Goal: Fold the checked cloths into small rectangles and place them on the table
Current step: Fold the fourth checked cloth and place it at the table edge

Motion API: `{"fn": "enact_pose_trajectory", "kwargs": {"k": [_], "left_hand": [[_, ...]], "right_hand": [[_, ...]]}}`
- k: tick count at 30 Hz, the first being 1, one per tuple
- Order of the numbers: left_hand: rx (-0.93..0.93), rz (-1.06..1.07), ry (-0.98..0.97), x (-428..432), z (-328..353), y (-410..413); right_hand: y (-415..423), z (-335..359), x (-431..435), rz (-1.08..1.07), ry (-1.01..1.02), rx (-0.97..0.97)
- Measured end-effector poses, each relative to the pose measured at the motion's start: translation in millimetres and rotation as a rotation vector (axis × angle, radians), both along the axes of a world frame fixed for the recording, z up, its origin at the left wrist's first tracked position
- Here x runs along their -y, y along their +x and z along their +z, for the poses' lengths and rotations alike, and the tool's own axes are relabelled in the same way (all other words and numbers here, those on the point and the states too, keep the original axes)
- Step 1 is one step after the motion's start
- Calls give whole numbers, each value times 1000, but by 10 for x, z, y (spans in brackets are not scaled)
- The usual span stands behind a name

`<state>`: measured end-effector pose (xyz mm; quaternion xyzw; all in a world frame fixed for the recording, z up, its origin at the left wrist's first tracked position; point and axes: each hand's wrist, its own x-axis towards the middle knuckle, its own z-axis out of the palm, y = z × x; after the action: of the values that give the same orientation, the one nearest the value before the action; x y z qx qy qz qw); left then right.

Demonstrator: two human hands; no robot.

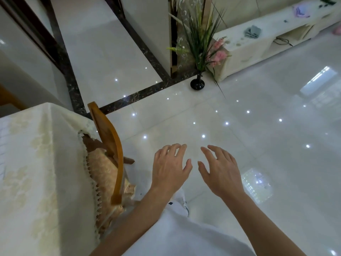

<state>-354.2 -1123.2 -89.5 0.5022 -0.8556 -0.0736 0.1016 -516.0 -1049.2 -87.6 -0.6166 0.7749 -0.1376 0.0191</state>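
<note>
White clothing is seen at the very bottom, closest of all, with two bare arms stretched out from it. Both hands are held up over the shiny white floor, side by side and close together, but not touching. On the left hand the fingers are spread and loose, and nothing is held in it. On the right hand the fingers are spread and loose too, and it is also let go. To the left, the table is covered with a cream cloth with a lace edge. At the far left edge of the table a small strip of checked cloth is seen lying flat; the rest of it is cut off, so its shape cannot be told. A wooden chair with a gold cushion is pushed in beside the table. Far off, a black vase with green leaves and pink flowers is set on the floor, next to a low white cabinet. A grey cloth is laid on top of that cabinet.
</note>
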Motion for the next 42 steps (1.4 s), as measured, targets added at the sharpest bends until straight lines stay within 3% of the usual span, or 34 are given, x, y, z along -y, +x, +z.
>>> {"fn": "enact_pose_trajectory", "kwargs": {"k": [22,34,42], "left_hand": [[60,261,23,2820,-128,-813],[80,637,56,4445,4,-1195],[70,944,64,4727,195,-892]], "right_hand": [[-891,-255,3203,237,45,62],[-1208,-87,5527,665,64,101],[-721,-61,6315,940,103,109]]}}
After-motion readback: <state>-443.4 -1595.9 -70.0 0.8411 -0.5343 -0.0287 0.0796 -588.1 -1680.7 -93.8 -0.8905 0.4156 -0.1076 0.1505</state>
